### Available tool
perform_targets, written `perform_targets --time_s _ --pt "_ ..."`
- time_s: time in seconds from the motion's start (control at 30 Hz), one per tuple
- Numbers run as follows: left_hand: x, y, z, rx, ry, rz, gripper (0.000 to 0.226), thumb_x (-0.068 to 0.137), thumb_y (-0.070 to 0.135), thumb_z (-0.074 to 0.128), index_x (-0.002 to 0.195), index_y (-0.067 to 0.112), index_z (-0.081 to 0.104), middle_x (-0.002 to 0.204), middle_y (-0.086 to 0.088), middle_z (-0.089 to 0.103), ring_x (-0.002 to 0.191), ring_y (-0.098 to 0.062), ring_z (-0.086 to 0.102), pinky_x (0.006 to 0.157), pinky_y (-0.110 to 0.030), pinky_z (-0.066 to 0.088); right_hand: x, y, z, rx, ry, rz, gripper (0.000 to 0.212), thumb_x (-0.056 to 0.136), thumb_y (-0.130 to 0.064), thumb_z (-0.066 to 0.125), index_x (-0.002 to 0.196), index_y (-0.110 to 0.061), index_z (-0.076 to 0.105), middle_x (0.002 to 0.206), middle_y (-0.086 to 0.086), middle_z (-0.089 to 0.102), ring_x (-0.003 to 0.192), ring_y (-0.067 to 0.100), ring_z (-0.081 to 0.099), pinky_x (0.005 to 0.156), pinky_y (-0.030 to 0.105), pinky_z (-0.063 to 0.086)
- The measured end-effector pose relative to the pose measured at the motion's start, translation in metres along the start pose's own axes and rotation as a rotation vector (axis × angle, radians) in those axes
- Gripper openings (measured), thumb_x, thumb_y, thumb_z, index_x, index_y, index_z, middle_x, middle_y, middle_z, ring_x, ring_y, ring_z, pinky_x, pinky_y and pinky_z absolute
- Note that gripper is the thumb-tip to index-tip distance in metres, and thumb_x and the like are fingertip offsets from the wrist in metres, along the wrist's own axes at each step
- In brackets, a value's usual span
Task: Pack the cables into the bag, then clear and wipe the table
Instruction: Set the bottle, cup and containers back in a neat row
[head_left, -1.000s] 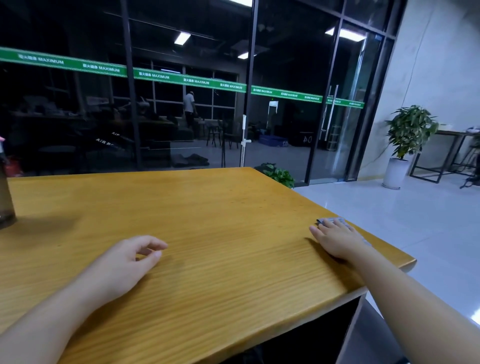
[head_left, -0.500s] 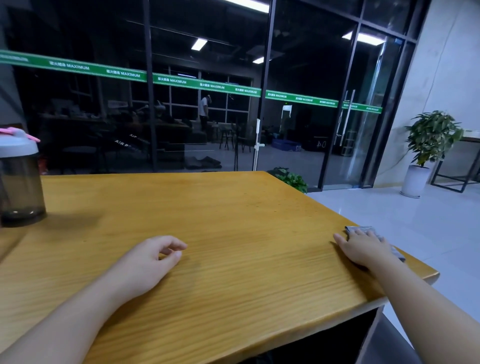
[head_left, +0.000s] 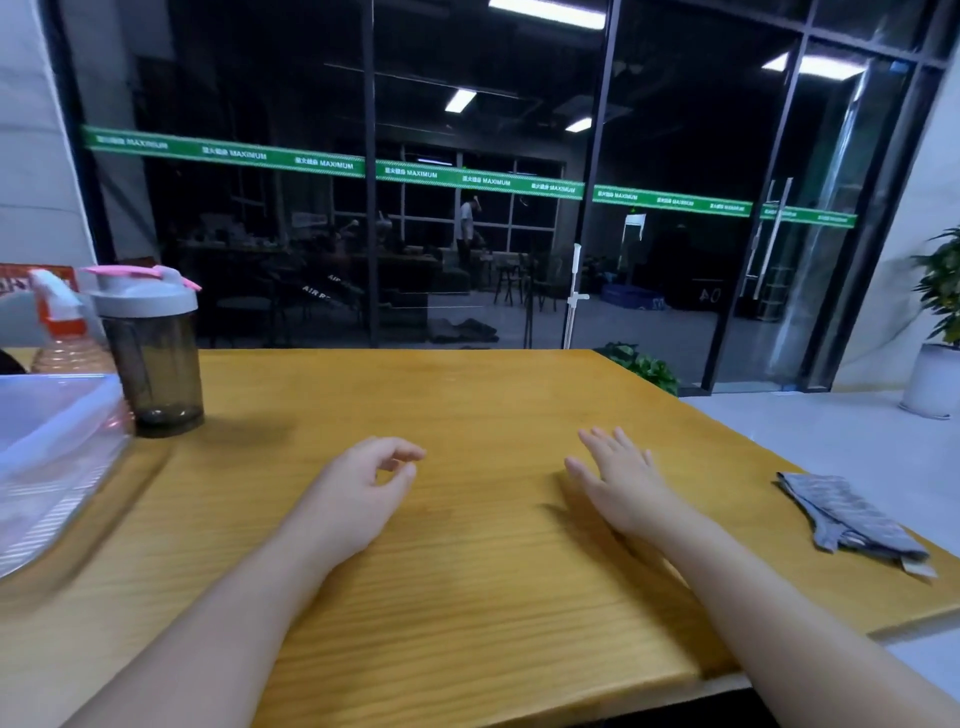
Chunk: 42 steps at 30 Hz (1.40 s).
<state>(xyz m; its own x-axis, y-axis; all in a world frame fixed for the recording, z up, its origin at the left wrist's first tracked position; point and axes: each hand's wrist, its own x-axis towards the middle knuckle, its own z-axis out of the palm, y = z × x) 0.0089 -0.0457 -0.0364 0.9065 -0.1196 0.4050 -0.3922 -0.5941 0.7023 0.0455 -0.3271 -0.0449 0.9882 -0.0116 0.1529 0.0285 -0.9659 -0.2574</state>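
Observation:
A grey folded cloth lies on the right edge of the yellow wooden table, with no hand on it. My right hand hovers over the middle of the table with straight spread fingers, well left of the cloth. My left hand rests on the tabletop with loosely curled fingers and holds nothing. No cables or bag can be made out.
At the left stand a dark shaker bottle with a white lid, an orange spray bottle behind it, and a clear plastic container. A glass wall runs behind the table. A potted plant stands on the floor at the right.
My right hand let go of the grey cloth and moved left to the middle of the table. The view swung left, bringing the bottles and container into sight.

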Motion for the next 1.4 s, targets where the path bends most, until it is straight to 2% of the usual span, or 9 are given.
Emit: perform_targets --time_s 0.17,0.4,0.6,0.77,0.9,1.03,1.17,1.23,1.4 --pt "0.002 0.000 -0.010 -0.059 0.169 0.054 0.025 0.090 0.010 0.055 0.091 0.034 0.061 0.101 0.014 0.060 0.098 -0.001 0.055 0.087 -0.016 0.041 0.003 -0.065 0.018 0.074 -0.095 -0.171 0.061 0.099 -0.051 0.026 0.153 -0.025 0.012 0.160 -0.006 0.008 0.148 0.014 -0.003 0.118 0.042 0.000" --pt "-0.007 0.004 -0.035 -0.005 0.388 0.200 0.026 0.090 0.007 0.053 0.097 0.031 0.063 0.104 0.025 0.056 0.102 0.014 0.048 0.082 0.002 0.030 0.000 -0.140 0.010 0.177 -0.090 -0.372 0.057 0.101 -0.043 0.033 0.152 -0.024 0.017 0.160 -0.006 0.013 0.148 0.013 0.003 0.120 0.039 0.004" --pt "-0.013 -0.015 -0.065 0.196 0.444 0.287 0.026 0.086 0.011 0.047 0.100 0.022 0.066 0.107 0.012 0.059 0.105 -0.003 0.052 0.093 -0.010 0.035 0.002 -0.182 0.026 0.174 -0.133 -0.508 0.053 0.102 -0.031 0.037 0.151 -0.023 0.018 0.159 -0.005 0.016 0.147 0.013 0.006 0.120 0.037 0.008" --pt "-0.007 -0.035 -0.099 0.541 0.282 0.403 0.029 0.083 0.018 0.041 0.097 0.018 0.067 0.104 0.001 0.063 0.101 -0.017 0.057 0.084 -0.038 0.049 0.014 -0.213 0.037 0.119 -0.140 -0.608 0.061 0.100 -0.035 0.040 0.152 -0.025 0.010 0.159 -0.006 0.016 0.148 0.014 0.007 0.119 0.042 0.011" --pt "0.003 -0.047 -0.123 0.749 0.206 0.450 0.031 0.080 0.020 0.041 0.097 0.019 0.067 0.106 0.001 0.062 0.102 -0.019 0.056 0.084 -0.040 0.050 0.027 -0.238 0.032 0.118 -0.101 -0.671 0.064 0.100 -0.035 0.040 0.152 -0.026 0.005 0.159 -0.006 0.013 0.148 0.014 0.006 0.119 0.042 0.013" --pt "0.021 -0.060 -0.146 1.030 0.203 0.387 0.036 0.078 0.029 0.046 0.109 0.022 0.063 0.124 -0.003 0.057 0.118 -0.021 0.050 0.103 -0.048 0.035 0.043 -0.262 0.027 0.121 -0.066 -0.708 0.066 0.100 -0.034 0.040 0.152 -0.030 -0.001 0.160 -0.008 0.009 0.148 0.012 0.003 0.120 0.040 0.010" --pt "0.041 -0.080 -0.173 1.034 0.225 0.099 0.059 0.090 0.051 0.035 0.143 0.026 0.028 0.155 -0.002 0.013 0.144 -0.021 0.006 0.112 -0.053 -0.001 0.064 -0.281 0.027 0.101 -0.065 -0.697 0.072 0.099 -0.033 0.043 0.151 -0.034 -0.007 0.160 -0.010 0.002 0.147 0.011 -0.002 0.120 0.042 0.007" --pt "0.051 -0.091 -0.192 1.070 0.280 0.174 0.064 0.086 0.057 0.022 0.142 0.026 0.028 0.154 -0.005 0.021 0.143 -0.024 0.014 0.109 -0.059 0.006 0.075 -0.288 0.029 0.098 -0.069 -0.662 0.076 0.098 -0.033 0.046 0.150 -0.034 -0.009 0.160 -0.011 -0.001 0.148 0.012 -0.003 0.120 0.043 0.008" --pt "0.076 -0.119 -0.245 1.242 0.331 0.266 0.051 0.088 0.044 0.031 0.134 0.021 0.035 0.143 -0.009 0.039 0.132 -0.027 0.034 0.099 -0.062 0.031 0.094 -0.308 0.037 0.124 -0.088 -0.593 0.083 0.095 -0.037 0.051 0.151 -0.032 -0.012 0.160 -0.010 -0.005 0.148 0.017 -0.004 0.120 0.047 0.008"
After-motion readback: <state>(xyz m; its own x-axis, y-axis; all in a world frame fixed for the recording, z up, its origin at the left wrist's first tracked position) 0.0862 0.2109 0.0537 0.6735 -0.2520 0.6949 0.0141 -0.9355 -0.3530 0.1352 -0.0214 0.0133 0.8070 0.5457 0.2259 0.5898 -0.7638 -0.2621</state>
